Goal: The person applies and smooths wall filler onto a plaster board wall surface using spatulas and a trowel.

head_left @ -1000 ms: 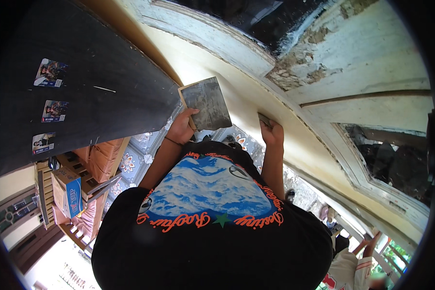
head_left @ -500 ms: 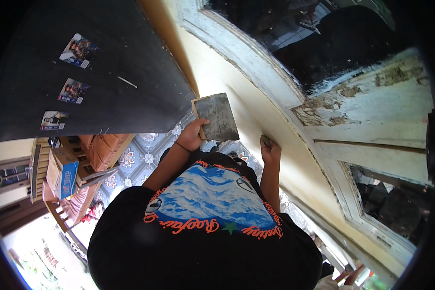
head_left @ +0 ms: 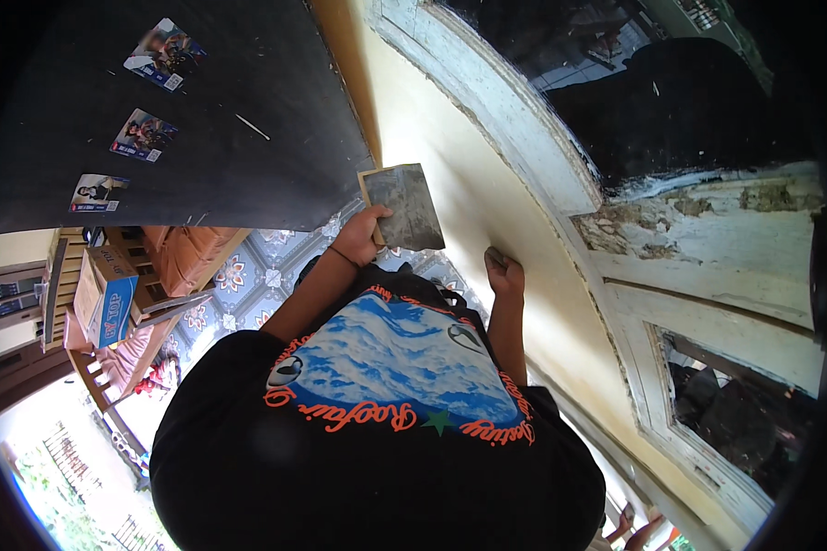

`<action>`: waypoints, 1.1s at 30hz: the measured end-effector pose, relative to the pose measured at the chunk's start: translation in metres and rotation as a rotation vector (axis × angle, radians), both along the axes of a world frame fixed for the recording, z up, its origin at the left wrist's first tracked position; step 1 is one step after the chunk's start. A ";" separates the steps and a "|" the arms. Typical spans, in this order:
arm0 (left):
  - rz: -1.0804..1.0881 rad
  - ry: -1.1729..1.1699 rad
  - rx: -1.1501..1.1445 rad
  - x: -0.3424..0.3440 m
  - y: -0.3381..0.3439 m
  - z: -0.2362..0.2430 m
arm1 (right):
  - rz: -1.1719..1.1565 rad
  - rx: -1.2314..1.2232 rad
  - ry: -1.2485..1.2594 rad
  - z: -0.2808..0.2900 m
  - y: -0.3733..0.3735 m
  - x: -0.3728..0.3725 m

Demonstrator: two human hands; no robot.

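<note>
The head view has swung a little since a second ago, so the white wooden frame [head_left: 515, 110] and the black panel [head_left: 276, 174] sit differently in it, but both holds are unchanged. The left hand [head_left: 358, 237] is closed on a grey-faced board [head_left: 409, 207], thumb over its left edge, fingers hidden behind. The board is tilted, just beside the panel's nearest corner. The right hand [head_left: 505, 275] is bunched, fingertips pinched on a small dark piece [head_left: 493, 254] at the cream wall [head_left: 478, 202]; whether the piece touches the wall I cannot tell. It seems slightly farther from the frame's edge than before, which suggests the work at the wall is continuing without a change of grip.

For moving, a strip of wall shows between board and right hand, and more runs from that hand to the frame's rough edge. The left side is tighter: the panel's corner crowds the board. Below the panel's lower edge, patterned tiled floor [head_left: 276, 262] shows beside the left forearm.
</note>
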State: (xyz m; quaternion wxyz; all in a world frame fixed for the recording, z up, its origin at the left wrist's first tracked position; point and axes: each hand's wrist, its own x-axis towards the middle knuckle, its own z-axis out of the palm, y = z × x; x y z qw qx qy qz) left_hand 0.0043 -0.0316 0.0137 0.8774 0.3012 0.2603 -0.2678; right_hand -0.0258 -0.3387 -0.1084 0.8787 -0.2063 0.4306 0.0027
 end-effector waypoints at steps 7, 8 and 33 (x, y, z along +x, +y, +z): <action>0.000 -0.071 0.001 0.006 0.014 -0.020 | 0.027 0.037 -0.198 0.003 0.009 0.002; -0.012 -0.042 -0.023 0.009 0.014 -0.016 | 0.001 0.024 -0.132 0.001 0.012 0.008; 0.082 -0.065 -0.167 0.045 0.048 0.003 | 0.135 -0.046 -0.198 0.058 0.079 0.055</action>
